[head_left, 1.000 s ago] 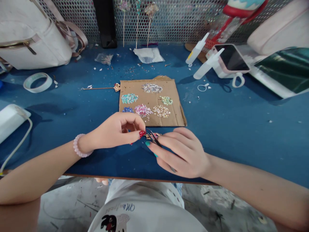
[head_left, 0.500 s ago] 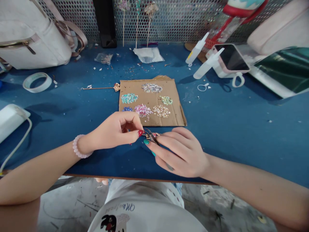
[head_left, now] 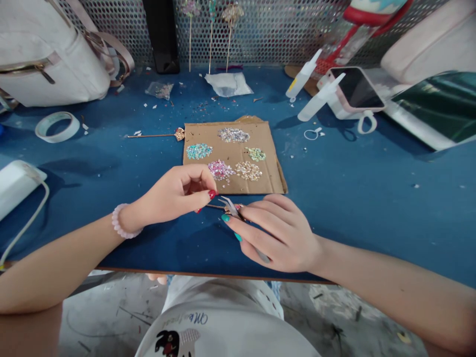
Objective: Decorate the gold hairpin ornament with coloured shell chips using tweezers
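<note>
My right hand (head_left: pixel 278 233) holds curved metal tweezers (head_left: pixel 231 204), whose tips point up and left, a little apart. Under and behind the tweezers is the decorated head of a thin gold-coloured stick (head_left: pixel 215 206), by my right fingertips and partly hidden. My left hand (head_left: pixel 178 193) is closed in a pinch just left of the tweezer tips; anything between its fingers is too small to make out. The stick's far end runs behind or under my left fingers. Beyond both hands lies a cardboard piece (head_left: pixel 226 187) with small piles of coloured gems, among them a pink pile (head_left: pixel 220 169).
Another gold stick (head_left: pixel 152 136) with an ornamented head lies left of the cardboard. White tape (head_left: pixel 48 140) and a white bag (head_left: pixel 48 54) are at the left. Two glue bottles (head_left: pixel 305 74) and a white device (head_left: pixel 353 94) stand at the back right.
My left hand has drawn back slightly up and left, away from the tweezer tips, which now show more plainly. More of the gold stick is visible. My right hand has hardly moved.
</note>
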`<act>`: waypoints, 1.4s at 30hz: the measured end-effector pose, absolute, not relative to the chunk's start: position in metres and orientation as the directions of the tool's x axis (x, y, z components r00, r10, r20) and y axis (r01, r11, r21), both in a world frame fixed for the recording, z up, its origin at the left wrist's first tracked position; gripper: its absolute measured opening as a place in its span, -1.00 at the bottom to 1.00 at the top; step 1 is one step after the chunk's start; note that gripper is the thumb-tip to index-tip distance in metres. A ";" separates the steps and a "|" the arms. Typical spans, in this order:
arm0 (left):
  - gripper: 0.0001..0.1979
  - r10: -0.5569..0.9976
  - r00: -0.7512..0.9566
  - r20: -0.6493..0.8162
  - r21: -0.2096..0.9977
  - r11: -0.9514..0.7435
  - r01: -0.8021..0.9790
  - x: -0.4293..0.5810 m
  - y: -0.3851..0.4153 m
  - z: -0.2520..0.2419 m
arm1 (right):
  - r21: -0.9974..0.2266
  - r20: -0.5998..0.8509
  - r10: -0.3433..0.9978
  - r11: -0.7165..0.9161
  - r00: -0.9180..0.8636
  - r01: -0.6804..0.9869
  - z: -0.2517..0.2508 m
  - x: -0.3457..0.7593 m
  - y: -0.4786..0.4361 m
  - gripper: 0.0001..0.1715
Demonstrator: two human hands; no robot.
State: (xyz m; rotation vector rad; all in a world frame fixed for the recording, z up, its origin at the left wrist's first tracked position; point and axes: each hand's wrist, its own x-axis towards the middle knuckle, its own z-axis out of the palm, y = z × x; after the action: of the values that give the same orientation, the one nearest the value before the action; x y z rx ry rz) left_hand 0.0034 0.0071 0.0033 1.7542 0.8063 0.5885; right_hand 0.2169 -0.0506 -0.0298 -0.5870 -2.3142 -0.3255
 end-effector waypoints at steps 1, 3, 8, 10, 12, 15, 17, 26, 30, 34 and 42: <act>-0.92 0.759 0.652 0.003 0.946 -0.214 0.244 0.003 0.008 0.003 | 0.045 0.702 0.322 0.870 -0.635 0.491 -0.030 0.217 -0.050 -0.71; -0.84 0.753 0.658 -0.004 0.931 -0.236 0.276 0.003 0.009 0.003 | -0.005 0.705 0.336 0.883 -0.624 0.469 -0.030 0.217 -0.050 -0.73; -0.79 0.741 0.671 -0.020 0.842 -0.349 0.411 0.003 0.012 -0.003 | -0.194 0.669 0.435 0.885 -0.603 0.423 -0.031 0.219 -0.048 -0.76; -0.81 0.740 0.672 0.007 0.804 -0.405 0.437 0.003 0.012 -0.006 | -0.263 0.655 0.475 0.873 -0.588 0.412 -0.031 0.220 -0.048 -0.75; -0.81 0.739 0.673 0.041 0.783 -0.442 0.438 0.003 0.010 -0.006 | -0.309 0.647 0.499 0.863 -0.577 0.400 -0.032 0.220 -0.047 -0.75; -0.88 0.735 0.675 0.073 0.790 -0.456 0.411 0.002 0.008 -0.005 | -0.345 0.641 0.507 0.861 -0.576 0.374 -0.033 0.220 -0.047 -0.74; -0.88 0.716 0.694 0.075 0.818 -0.443 0.368 0.001 0.007 -0.003 | -0.360 0.637 0.507 0.862 -0.581 0.357 -0.033 0.220 -0.047 -0.73; -0.85 0.580 0.812 0.065 0.915 -0.360 0.184 -0.004 0.015 -0.002 | -0.452 0.632 0.500 0.858 -0.592 0.243 -0.031 0.220 -0.046 -0.73; -0.85 0.534 0.843 0.058 0.925 -0.346 0.156 -0.005 0.019 -0.003 | -0.514 0.629 0.500 0.842 -0.595 0.164 -0.032 0.222 -0.047 -0.75; -0.90 0.533 0.844 0.067 0.905 -0.388 0.173 -0.004 0.019 -0.001 | -0.576 0.622 0.514 0.811 -0.591 0.099 -0.033 0.222 -0.046 -0.73; -0.90 0.575 0.811 0.110 0.819 -0.515 0.254 -0.002 0.014 0.005 | -0.692 0.618 0.562 0.721 -0.549 -0.042 -0.031 0.225 -0.045 -0.70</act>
State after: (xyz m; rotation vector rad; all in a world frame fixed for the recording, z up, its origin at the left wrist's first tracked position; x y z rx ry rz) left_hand -0.0021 0.0136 0.0048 2.1222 0.6093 0.4681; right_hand 0.2245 -0.0452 -0.0309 -0.3964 -2.0121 0.8363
